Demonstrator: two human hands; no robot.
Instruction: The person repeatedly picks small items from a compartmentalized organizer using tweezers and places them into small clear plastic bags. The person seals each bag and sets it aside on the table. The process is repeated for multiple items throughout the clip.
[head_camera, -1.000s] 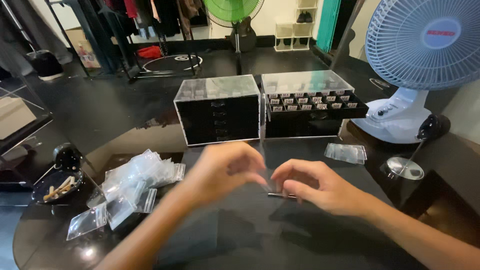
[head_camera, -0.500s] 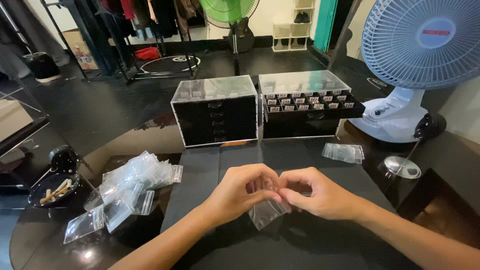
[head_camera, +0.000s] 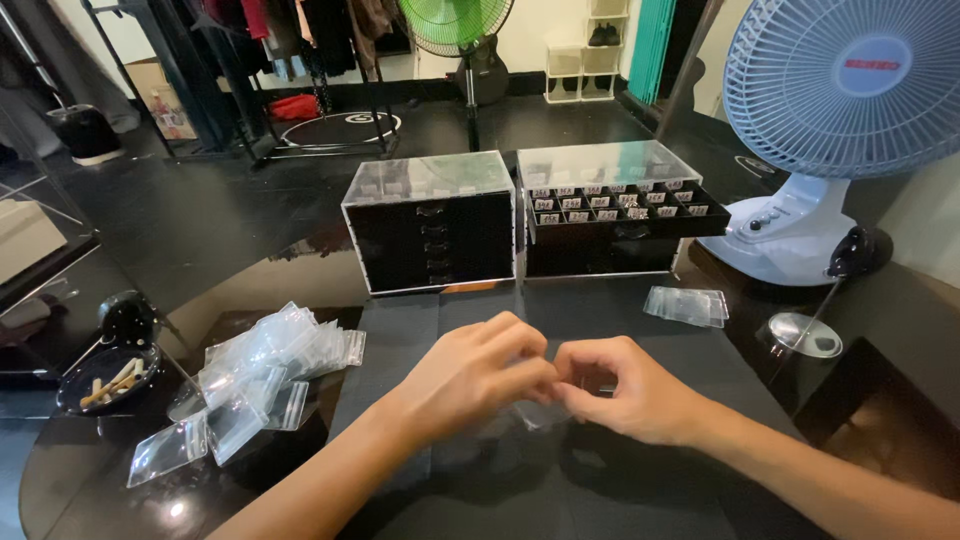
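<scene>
Two drawer cabinets stand side by side at the far middle of the table (head_camera: 250, 290): the left cabinet (head_camera: 430, 235) shut, the right cabinet (head_camera: 610, 215) with its top drawer pulled out. A fan (head_camera: 830, 130) stands right of them. A heap of small bags (head_camera: 250, 375) lies near left, with a dish (head_camera: 105, 378) left of it; a small stack of bags (head_camera: 687, 305) lies right.

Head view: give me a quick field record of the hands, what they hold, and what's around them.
left hand: fingertips pinched against the right hand's, over the dark tabletop
right hand: pinching a small clear zip bag
left of hands: pile of clear zip bags; dark dish
behind: closed black drawer box; second drawer box, one drawer pulled out
right: small stack of bags; blue desk fan
</scene>
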